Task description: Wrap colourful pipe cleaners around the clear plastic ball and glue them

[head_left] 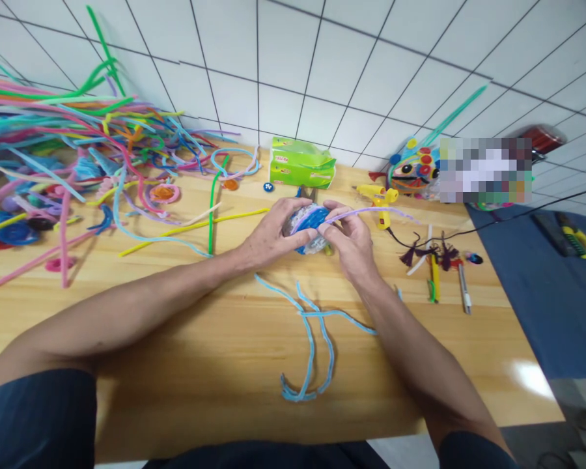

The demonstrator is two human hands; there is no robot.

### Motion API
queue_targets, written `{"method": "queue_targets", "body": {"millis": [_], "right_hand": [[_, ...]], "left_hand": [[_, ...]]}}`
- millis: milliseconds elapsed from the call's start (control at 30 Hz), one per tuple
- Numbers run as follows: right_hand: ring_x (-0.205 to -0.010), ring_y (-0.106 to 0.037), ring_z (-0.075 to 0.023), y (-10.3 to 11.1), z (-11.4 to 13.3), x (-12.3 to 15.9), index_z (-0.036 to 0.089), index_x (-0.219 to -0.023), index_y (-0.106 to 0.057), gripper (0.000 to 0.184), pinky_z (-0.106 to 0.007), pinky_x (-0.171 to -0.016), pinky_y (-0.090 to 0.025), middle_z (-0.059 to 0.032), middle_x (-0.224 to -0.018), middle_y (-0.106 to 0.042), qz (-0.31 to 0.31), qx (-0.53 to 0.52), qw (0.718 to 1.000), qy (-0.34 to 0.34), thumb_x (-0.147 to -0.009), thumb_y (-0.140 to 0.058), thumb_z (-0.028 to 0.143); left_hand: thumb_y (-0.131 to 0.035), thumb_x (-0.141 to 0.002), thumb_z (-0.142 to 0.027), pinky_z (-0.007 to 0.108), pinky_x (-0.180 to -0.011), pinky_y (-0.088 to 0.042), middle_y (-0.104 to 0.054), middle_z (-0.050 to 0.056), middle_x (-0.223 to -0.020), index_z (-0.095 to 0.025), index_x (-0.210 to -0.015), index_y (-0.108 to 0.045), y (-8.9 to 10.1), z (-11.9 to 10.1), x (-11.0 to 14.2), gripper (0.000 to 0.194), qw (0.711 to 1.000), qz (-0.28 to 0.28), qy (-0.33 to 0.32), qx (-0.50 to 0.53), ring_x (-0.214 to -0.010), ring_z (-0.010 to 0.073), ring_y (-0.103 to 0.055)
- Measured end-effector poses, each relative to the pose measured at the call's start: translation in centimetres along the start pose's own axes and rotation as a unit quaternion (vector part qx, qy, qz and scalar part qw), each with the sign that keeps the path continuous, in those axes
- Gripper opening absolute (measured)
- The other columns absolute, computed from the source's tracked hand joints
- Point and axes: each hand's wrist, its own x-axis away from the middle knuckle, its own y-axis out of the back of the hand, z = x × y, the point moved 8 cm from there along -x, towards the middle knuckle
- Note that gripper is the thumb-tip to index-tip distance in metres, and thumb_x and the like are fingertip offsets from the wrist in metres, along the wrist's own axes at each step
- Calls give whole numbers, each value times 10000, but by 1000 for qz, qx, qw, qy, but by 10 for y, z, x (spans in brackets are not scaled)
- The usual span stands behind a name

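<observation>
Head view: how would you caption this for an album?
Left fingers and right fingers hold a blue-and-white bundle with a purple strand.

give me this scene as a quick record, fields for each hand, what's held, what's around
left hand: holding a blue and clear bundle
right hand: at the bundle's right side, fingers on a purple fuzzy stem that trails rightward
near edge: light blue fuzzy stems, lying loose
behind hands: green packet
right side: yellow glue gun, grey pen
far left: multicoloured stem pile
surface: wooden table
</observation>
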Motion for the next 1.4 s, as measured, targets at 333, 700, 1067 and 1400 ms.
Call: {"method": "queue_targets", "body": {"millis": [333,700,1067,1400], "right_hand": [[-1410,-648,-351,3,21,5,305,-782,-723,124,-577,-1308,-458,-63,-1330,-755,2,100,993,56,-834,-819,364],[-1295,-671,-326,3,10,3,283,-763,-698,131,-524,-1215,-506,-67,-1316,-766,-13,85,996,27,-796,-800,358],[-1294,-691,-310,-2,11,3,268,-801,-701,149,-480,-1181,-538,-73,-1323,-762,1,72,997,26,-817,-813,366],[-1300,-703,-307,-1,8,4,268,-804,-690,171,-462,-1162,-549,-68,-1346,-766,-13,60,998,26,-826,-819,377]], "left_hand": [[-663,-1099,-611,499,-1352,-505,-682,143,-1598,-228,-1580,-601,0,-2,1,618,1000,7,-23,-6,-1522,311,-640],[-632,-1125,-606,524,-1364,-489,-666,154,-1623,-224,-1607,-582,-2,-4,2,617,999,12,-36,-5,-1535,324,-623],[-669,-1099,-612,471,-1301,-538,-714,127,-1549,-228,-1546,-627,-3,-3,-1,591,1000,4,-22,-3,-1460,298,-674],[-628,-1113,-640,466,-1327,-521,-694,122,-1580,-231,-1567,-620,-3,0,0,611,999,7,8,31,-1487,297,-658]]}}
